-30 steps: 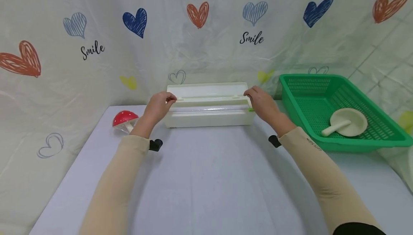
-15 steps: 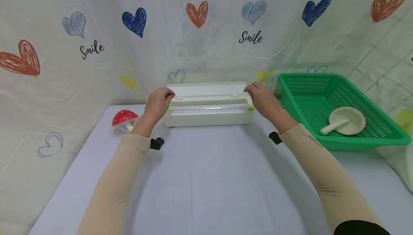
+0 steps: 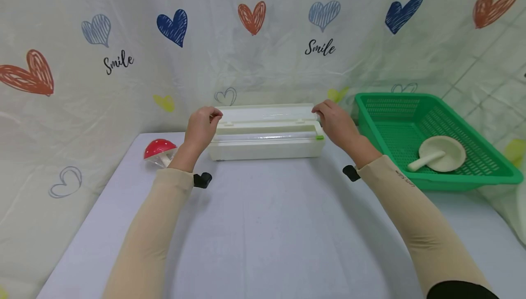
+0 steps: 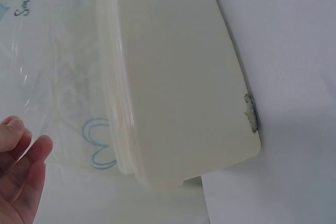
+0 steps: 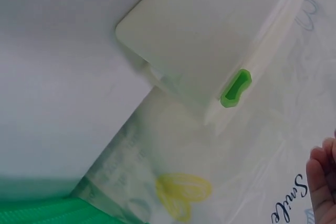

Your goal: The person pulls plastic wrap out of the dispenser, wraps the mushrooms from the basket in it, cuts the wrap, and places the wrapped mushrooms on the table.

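Observation:
A white cling film dispenser [image 3: 267,149] stands at the table's back with its lid [image 3: 267,112] raised, and the film roll [image 3: 267,137] shows inside. Above its left end, my left hand [image 3: 200,128] has thumb and fingertips together. My right hand [image 3: 338,123] does likewise above the right end. Clear cling film [image 4: 31,82] with glints spreads beside the dispenser in the left wrist view, up to the left fingertips, so both hands appear to pinch its edge. In the right wrist view only part of the right hand shows, and a green slider [image 5: 236,88] sits on the dispenser.
A green basket [image 3: 456,181] stands at the right with a cream round object with a handle [image 3: 444,154] inside. A red-capped toy mushroom [image 3: 160,146] lies on the table left of the left hand. A heart-printed curtain [image 3: 275,66] hangs behind the table [image 3: 267,226].
Both hands have risen slightly, from just above the roll to the height of the raised lid. The dispenser has stayed in place.

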`<state>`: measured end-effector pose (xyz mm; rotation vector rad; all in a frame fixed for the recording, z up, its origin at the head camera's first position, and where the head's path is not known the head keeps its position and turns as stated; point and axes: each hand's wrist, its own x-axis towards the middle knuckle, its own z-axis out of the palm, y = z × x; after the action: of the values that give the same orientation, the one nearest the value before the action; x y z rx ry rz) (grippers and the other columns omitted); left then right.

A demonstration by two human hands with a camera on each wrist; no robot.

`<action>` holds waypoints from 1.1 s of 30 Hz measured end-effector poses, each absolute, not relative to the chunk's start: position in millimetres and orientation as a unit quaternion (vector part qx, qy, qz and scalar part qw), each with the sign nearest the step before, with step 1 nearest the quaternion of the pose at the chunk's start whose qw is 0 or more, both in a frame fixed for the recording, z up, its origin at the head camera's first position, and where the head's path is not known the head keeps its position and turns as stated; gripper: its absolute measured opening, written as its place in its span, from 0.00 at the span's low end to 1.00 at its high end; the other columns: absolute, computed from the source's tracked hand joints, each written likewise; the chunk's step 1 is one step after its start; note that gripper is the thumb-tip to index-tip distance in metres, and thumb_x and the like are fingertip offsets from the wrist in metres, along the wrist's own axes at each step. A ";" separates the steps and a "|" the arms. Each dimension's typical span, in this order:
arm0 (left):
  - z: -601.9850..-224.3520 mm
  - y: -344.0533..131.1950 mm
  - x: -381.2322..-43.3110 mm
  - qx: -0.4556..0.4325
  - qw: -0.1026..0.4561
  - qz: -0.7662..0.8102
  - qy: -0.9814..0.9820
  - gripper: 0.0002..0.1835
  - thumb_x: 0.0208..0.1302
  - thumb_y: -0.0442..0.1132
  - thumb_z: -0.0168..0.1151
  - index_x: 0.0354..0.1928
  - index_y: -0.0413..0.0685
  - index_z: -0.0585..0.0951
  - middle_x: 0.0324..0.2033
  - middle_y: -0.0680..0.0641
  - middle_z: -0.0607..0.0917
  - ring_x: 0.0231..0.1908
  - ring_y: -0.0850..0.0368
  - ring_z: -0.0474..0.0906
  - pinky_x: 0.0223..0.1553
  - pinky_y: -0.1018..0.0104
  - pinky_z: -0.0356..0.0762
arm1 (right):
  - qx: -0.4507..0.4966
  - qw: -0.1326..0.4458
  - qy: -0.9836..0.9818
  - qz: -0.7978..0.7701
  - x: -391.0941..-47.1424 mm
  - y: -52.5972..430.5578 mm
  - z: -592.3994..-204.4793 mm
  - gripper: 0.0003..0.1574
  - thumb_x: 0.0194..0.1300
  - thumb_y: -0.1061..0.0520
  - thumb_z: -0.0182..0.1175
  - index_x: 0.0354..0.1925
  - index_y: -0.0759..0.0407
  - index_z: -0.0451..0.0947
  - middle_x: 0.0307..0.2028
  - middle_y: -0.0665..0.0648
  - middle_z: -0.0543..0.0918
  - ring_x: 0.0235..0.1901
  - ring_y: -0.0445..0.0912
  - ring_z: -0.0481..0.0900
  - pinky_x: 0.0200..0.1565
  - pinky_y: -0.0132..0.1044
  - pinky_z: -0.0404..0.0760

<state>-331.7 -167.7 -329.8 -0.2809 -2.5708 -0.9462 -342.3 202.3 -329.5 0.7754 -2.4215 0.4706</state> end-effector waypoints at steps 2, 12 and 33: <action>-328.8 -167.6 -330.6 -0.099 0.198 -0.335 -0.916 0.09 0.74 0.32 0.61 0.50 0.36 0.84 0.45 0.38 0.84 0.46 0.44 0.80 0.52 0.54 0.82 | 0.287 0.277 -0.900 0.173 -341.7 201.5 -327.9 0.08 0.73 0.74 0.55 0.47 0.72 0.79 0.43 0.68 0.80 0.44 0.61 0.81 0.46 0.51 0.84; -321.4 -168.5 -330.1 -0.114 0.243 -0.336 -0.903 0.07 0.73 0.30 0.61 0.47 0.33 0.84 0.44 0.36 0.85 0.45 0.42 0.82 0.50 0.52 0.82 | 0.292 0.292 -0.892 0.184 -339.8 200.0 -316.6 0.08 0.73 0.74 0.55 0.47 0.72 0.79 0.42 0.68 0.80 0.43 0.61 0.81 0.46 0.53 0.83; -308.2 -167.0 -323.2 -0.125 0.285 -0.336 -0.889 0.08 0.73 0.30 0.61 0.47 0.32 0.84 0.44 0.35 0.84 0.45 0.41 0.83 0.50 0.52 0.84 | 0.295 0.314 -0.885 0.179 -335.6 200.9 -299.2 0.08 0.73 0.72 0.56 0.47 0.73 0.79 0.42 0.69 0.80 0.42 0.61 0.80 0.43 0.52 0.83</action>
<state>-323.2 -167.0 -308.2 -0.3339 -2.3778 -0.8975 -335.6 200.9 -299.2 0.7771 -2.3327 0.4708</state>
